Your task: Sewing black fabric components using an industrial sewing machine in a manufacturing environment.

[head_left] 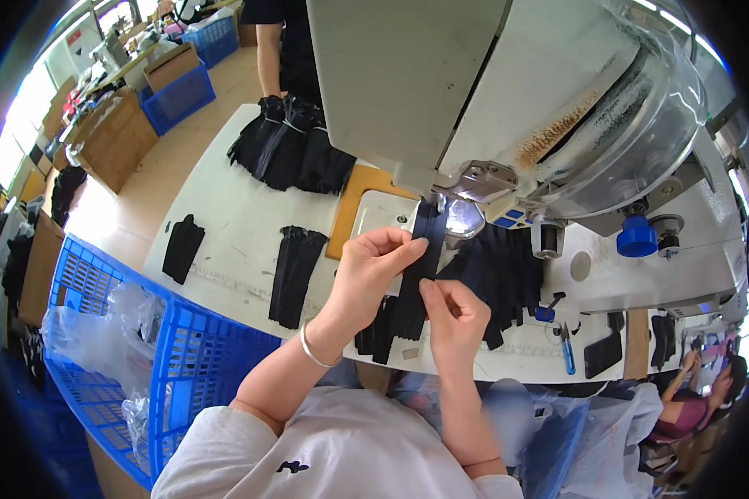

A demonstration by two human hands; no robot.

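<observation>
A dark zipper (pixel 414 306) runs from the lit metal working point of a machine (pixel 399 75) down toward me. My left hand (pixel 368 273) pinches its left side, thumb on top, just below the machine. Lower down, my right hand (pixel 456 320) pinches the right edge between thumb and fingers. The zipper's upper end is partly hidden under the machine's metal head (pixel 478 179). To the right of the machine head hangs a row of more black zippers (pixel 495 283), and a folded black stack (pixel 296 274) lies left of my left hand.
Tied black bundles (pixel 287 150) lie at the table's far side, near a standing person (pixel 270 50). Small blue-handled snips (pixel 567 349) and a dark phone-like slab (pixel 603 355) lie at right. A blue crate (pixel 162 374) with plastic bags stands at lower left. A clear bowl (pixel 649 141) overhangs the right.
</observation>
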